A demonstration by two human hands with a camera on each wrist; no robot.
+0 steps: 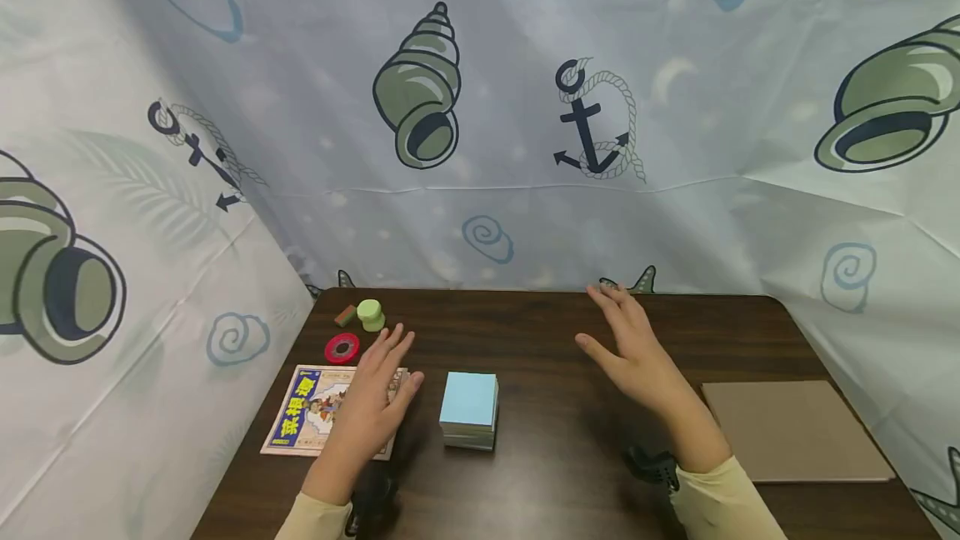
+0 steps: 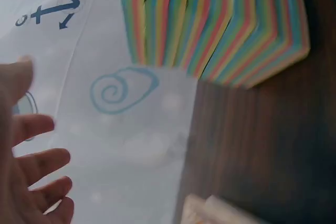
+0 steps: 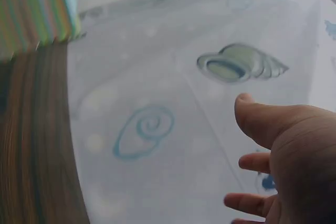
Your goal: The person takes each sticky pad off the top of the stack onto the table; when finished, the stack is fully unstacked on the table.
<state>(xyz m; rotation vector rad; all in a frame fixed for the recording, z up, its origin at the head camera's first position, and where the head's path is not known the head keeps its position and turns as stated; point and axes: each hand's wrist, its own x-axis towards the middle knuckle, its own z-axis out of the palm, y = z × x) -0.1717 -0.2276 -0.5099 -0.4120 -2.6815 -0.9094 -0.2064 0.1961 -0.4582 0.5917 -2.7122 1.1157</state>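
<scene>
- Booklet [image 1: 318,408] flat at left of tabletop [image 1: 555,490]; beyond it, red ring [image 1: 330,348], brown block [image 1: 345,315], green piece [image 1: 371,315].
- Left hand [image 1: 375,398]: fingers extended, thumb apart; overlaps booklet's right side in head view.
- Stack [image 1: 469,402]: between the hands, blue top, striped edges.
- Right hand [image 1: 633,352]: fingers extended, thumb spread; well apart from left.
- Board [image 1: 802,432]: flat, at right.
</scene>
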